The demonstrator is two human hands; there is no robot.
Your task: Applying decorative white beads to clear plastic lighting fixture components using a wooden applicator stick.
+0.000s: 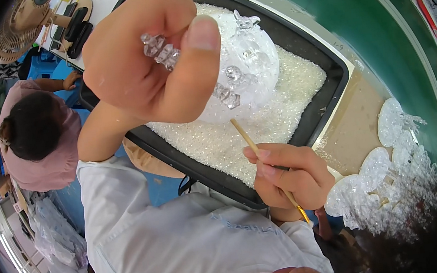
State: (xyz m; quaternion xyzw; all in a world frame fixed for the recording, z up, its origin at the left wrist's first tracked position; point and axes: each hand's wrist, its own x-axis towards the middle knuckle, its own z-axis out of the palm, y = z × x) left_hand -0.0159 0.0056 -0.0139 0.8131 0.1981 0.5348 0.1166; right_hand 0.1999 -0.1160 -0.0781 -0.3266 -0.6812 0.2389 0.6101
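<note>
My left hand is raised over a black tray, its fingers curled round a clear beaded stem. Part of this stem shows between the fingers, and a clear faceted end shows just below the thumb. My right hand, lower and to the right, pinches a thin wooden-handled brush like a pen. Its bare wooden end points up toward the tray, and a golden band shows below the fingers. Behind my left hand lies a white round piece with clear shapes on it, partly hidden by the hand.
White glittering granules fill the black tray. Clear plastic pieces are heaped on the right, beside a green surface. A tan fan stands at upper left. Another person in pink sits at left.
</note>
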